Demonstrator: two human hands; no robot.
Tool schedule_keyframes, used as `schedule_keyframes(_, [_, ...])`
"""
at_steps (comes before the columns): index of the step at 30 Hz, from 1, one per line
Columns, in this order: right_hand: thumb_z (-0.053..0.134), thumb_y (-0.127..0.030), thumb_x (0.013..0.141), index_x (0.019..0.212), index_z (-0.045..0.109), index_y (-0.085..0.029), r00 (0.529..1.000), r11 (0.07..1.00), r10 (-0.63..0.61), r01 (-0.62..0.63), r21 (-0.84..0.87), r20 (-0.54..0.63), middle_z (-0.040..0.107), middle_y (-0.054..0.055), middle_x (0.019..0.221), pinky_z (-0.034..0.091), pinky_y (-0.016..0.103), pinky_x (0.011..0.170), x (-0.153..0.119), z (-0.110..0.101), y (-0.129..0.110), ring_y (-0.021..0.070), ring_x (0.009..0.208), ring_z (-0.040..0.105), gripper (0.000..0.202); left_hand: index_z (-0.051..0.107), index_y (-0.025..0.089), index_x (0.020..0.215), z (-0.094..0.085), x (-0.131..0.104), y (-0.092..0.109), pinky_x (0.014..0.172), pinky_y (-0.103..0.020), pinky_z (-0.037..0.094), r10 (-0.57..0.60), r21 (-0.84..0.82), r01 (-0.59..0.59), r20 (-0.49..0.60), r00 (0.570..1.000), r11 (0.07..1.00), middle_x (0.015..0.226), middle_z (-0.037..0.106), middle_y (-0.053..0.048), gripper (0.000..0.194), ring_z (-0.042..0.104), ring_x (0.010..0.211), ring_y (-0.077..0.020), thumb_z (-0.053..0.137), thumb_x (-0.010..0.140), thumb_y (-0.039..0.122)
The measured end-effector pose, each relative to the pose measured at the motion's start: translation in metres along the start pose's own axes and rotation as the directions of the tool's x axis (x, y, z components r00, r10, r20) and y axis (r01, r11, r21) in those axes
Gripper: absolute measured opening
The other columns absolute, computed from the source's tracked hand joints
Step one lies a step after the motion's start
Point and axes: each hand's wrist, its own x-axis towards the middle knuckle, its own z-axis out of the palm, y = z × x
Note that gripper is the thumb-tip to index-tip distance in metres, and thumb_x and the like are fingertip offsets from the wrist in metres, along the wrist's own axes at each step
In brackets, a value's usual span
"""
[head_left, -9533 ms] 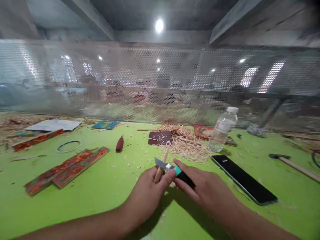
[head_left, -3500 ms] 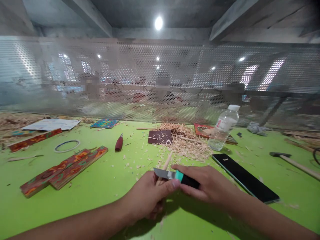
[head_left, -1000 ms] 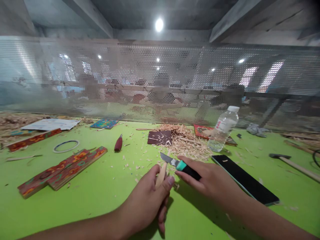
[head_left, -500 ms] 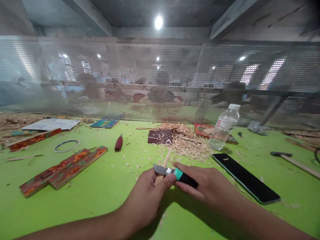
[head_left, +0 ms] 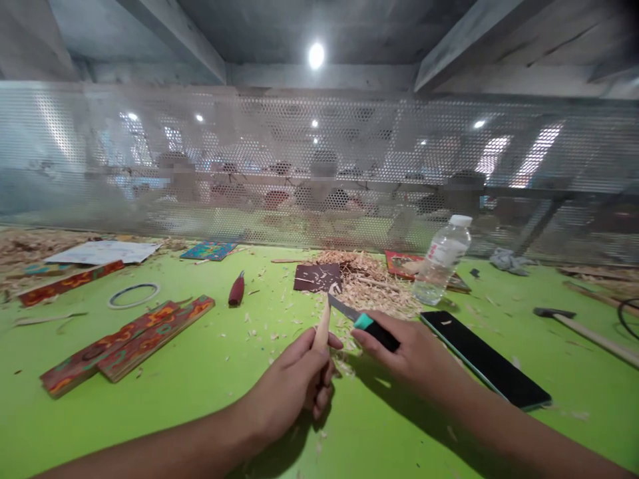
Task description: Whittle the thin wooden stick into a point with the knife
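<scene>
My left hand (head_left: 304, 376) is closed round a pale wooden stick (head_left: 323, 327), whose narrow end points away from me. In my right hand (head_left: 399, 342) is a knife (head_left: 372, 326) with a black and teal handle. Its grey blade reaches left, and the tip is at the far end of the stick. Beyond both hands lie a dark brown board (head_left: 317, 277) and a heap of wood shavings (head_left: 374, 286).
A phone (head_left: 484, 359) lies right of my right hand, with a tilted plastic bottle (head_left: 442, 259) behind it and a hammer (head_left: 589, 332) farther right. On the left are painted strips (head_left: 154, 339), a tape ring (head_left: 134, 295) and a red-handled tool (head_left: 237, 291).
The knife has moved from across the stick, near my left thumb, to its far tip. My left thumb has come off the knife, and the left hand has turned, showing its curled fingers.
</scene>
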Motion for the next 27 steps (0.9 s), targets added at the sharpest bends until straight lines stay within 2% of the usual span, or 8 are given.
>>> schedule_keyframes(7, [0.058,-0.049,0.100,0.094,0.068,-0.022,0.996,0.972,0.088,-0.084,0.219,-0.006,0.063,0.000,0.071,0.041,0.031,0.058,0.000,0.004,-0.005,0.0198,0.063,0.055,0.030,0.050,0.017,0.126,-0.005,0.002,-0.003,0.047,-0.019,0.043,0.051,0.109,-0.064,0.119,0.992,0.992,0.091,0.069,-0.004,0.052,0.062,0.054,-0.0089,0.072,0.093,0.051])
schedule_keyframes(10, [0.060,-0.053,0.098,0.096,0.067,-0.023,0.982,0.914,0.187,-0.174,0.367,0.001,0.060,-0.001,0.070,0.043,0.030,0.055,0.002,0.004,-0.008,0.0189,0.061,0.055,0.031,0.049,0.018,0.131,-0.003,-0.001,-0.004,0.048,-0.019,0.043,0.051,0.248,-0.089,0.155,0.987,0.965,0.100,0.071,-0.007,0.047,0.064,0.058,-0.0090,0.067,0.098,0.046])
schedule_keyframes(13, [0.063,-0.056,0.094,0.089,0.063,-0.023,0.958,0.829,0.282,-0.273,0.489,0.056,0.049,-0.006,0.055,0.033,0.026,0.045,0.004,0.004,-0.012,0.0145,0.047,0.043,0.034,0.055,0.017,0.126,0.003,-0.006,-0.003,0.051,-0.020,0.044,0.060,0.404,-0.102,0.115,0.992,0.909,0.098,0.069,-0.004,0.035,0.059,0.058,-0.0088,0.061,0.102,0.042])
schedule_keyframes(18, [0.067,-0.057,0.090,0.079,0.056,-0.023,0.928,0.703,0.351,-0.349,0.619,0.124,0.046,-0.009,0.050,0.030,0.024,0.045,0.006,0.003,-0.015,0.0112,0.044,0.038,0.038,0.064,0.017,0.123,0.003,-0.011,0.016,0.067,-0.026,0.050,0.146,0.535,-0.184,0.113,0.983,0.825,0.098,0.070,-0.007,0.041,0.064,0.079,-0.0174,0.052,0.105,0.052])
schedule_keyframes(21, [0.067,-0.057,0.089,0.077,0.058,-0.022,0.922,0.641,0.350,-0.363,0.676,0.163,0.046,-0.009,0.049,0.027,0.023,0.044,0.006,0.005,-0.013,0.0102,0.042,0.037,0.038,0.077,0.018,0.096,-0.008,-0.023,0.030,0.084,-0.035,0.051,0.215,0.747,-0.150,0.010,0.977,0.647,0.093,0.075,-0.009,0.047,0.067,0.091,-0.0247,0.042,0.108,0.048])
schedule_keyframes(23, [0.068,-0.056,0.088,0.078,0.061,-0.022,0.924,0.609,0.333,-0.363,0.705,0.188,0.046,-0.009,0.049,0.026,0.023,0.044,0.006,0.005,-0.012,0.0102,0.041,0.037,0.037,0.078,0.021,0.106,-0.016,-0.037,0.031,0.101,-0.042,0.047,0.227,0.796,-0.094,-0.056,0.972,0.598,0.112,0.076,-0.011,0.039,0.066,0.109,-0.0301,0.047,0.105,0.044])
schedule_keyframes(24, [0.069,-0.056,0.088,0.078,0.062,-0.021,0.926,0.595,0.321,-0.361,0.718,0.200,0.047,-0.009,0.049,0.026,0.023,0.045,0.006,0.005,-0.013,0.0102,0.041,0.038,0.037,0.075,0.024,0.121,-0.018,-0.046,0.028,0.111,-0.046,0.041,0.256,0.806,-0.080,-0.091,0.962,0.586,0.129,0.072,-0.011,0.036,0.060,0.125,-0.0329,0.053,0.102,0.045])
schedule_keyframes(27, [0.070,-0.056,0.087,0.078,0.063,-0.021,0.934,0.561,0.276,-0.347,0.751,0.225,0.047,-0.009,0.048,0.027,0.024,0.045,0.004,0.002,-0.017,0.0099,0.041,0.036,0.037,0.064,0.031,0.140,-0.017,-0.070,0.014,0.117,-0.047,0.037,0.257,0.761,-0.039,-0.170,0.951,0.647,0.149,0.062,-0.010,0.049,0.052,0.138,-0.0343,0.056,0.099,0.056])
